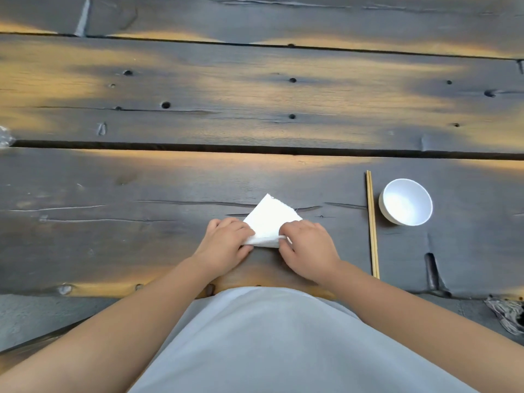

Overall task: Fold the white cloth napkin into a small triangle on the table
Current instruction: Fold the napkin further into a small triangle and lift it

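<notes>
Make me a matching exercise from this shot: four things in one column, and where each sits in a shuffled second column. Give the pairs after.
Things:
1. napkin
2. chopsticks
3. bowl
4. left hand

Places:
A. farthest right, beside the sticks
B. lying straight between the napkin and the white dish
C. pinching the cloth's near left corner
D. under both hands, its point aimed away from the person

Pairs: 1-D, 2-B, 3-A, 4-C

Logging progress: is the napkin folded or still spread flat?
Folded: the napkin is a small layered shape, pinched along its near edge by the left hand and right hand.
</notes>
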